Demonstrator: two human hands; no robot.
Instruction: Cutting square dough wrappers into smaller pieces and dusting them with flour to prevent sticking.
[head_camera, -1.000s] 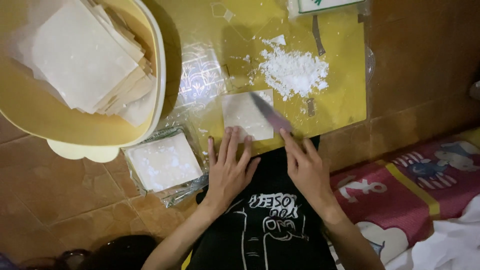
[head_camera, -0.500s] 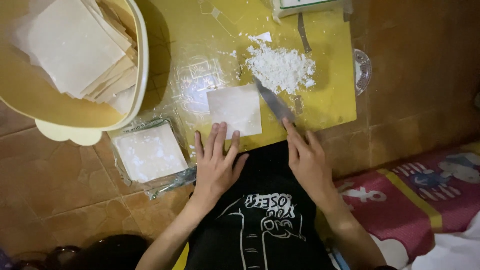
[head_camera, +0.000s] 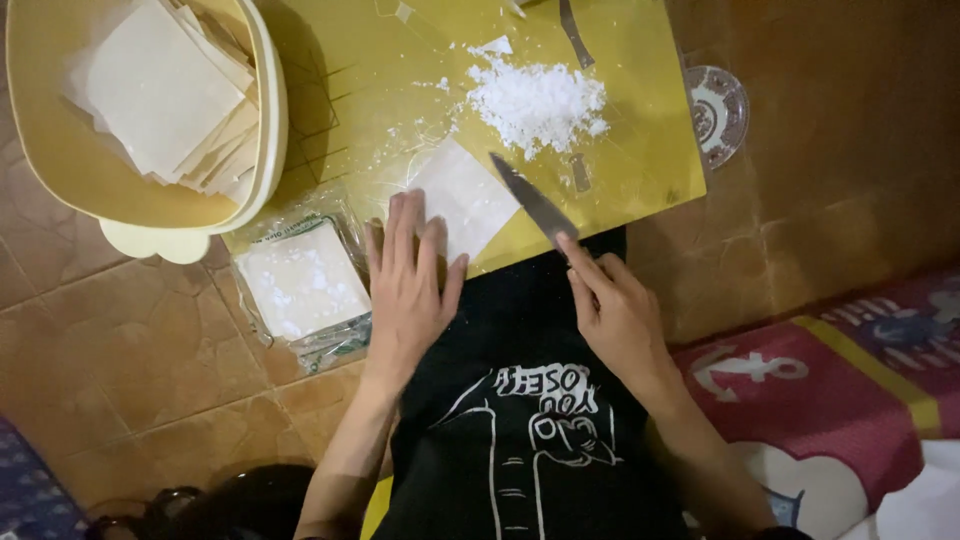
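Observation:
A yellow cutting board (head_camera: 620, 170) lies on the tiled floor in front of me. On its near edge sits a stack of square white dough wrappers (head_camera: 470, 190). My left hand (head_camera: 410, 290) lies flat with fingers spread, its fingertips pressing the wrappers' near left corner. My right hand (head_camera: 610, 310) grips a dark-bladed knife (head_camera: 530, 200), forefinger along the spine, and the blade tip rests at the stack's right edge. A heap of white flour (head_camera: 535, 100) lies beyond the knife.
A cream plastic basin (head_camera: 60, 170) at the upper left holds several wrapper sheets (head_camera: 165, 90). A clear packet of wrappers (head_camera: 300, 280) lies on the floor left of my hand. A small patterned saucer (head_camera: 718, 110) sits right of the board. A red patterned mat (head_camera: 830, 370) lies at right.
The view has shifted, so everything sits lower and rightward in frame. Both hands keep their hold; the knife stays at the wrappers' right edge.

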